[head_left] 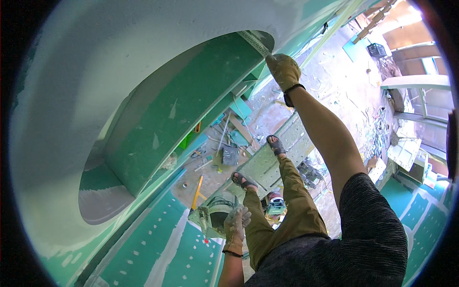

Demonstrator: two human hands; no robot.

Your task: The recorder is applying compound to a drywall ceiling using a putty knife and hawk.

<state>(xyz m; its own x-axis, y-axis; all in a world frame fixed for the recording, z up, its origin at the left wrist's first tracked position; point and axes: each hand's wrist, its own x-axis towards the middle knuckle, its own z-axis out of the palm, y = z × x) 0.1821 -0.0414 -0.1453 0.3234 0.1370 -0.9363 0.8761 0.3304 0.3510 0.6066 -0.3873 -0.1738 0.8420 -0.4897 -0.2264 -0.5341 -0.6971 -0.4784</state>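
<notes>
My right hand (pixel 284 71), in a tan work glove, reaches up to the edge of an oval opening in the plastered ceiling. Its fingers are closed on the end of a pale perforated corner bead (pixel 256 43), which runs along the opening's rim. My left hand (pixel 236 222), also gloved and smeared white, is held low near my waist. Those fingers grip the side of a pale, plaster-smeared bucket (pixel 217 203) with a dark inside. Green board (pixel 177 100) lines the recess within the opening, its curved edge partly coated in grey plaster.
My sandalled feet stand on a speckled platform (pixel 263 165). Below lie board offcuts, a grey bucket (pixel 230 156) and scattered debris. A yellow-orange level-like bar (pixel 196 193) leans by green wall boards (pixel 153 239) with filled joints. A black crate (pixel 377 49) sits far right.
</notes>
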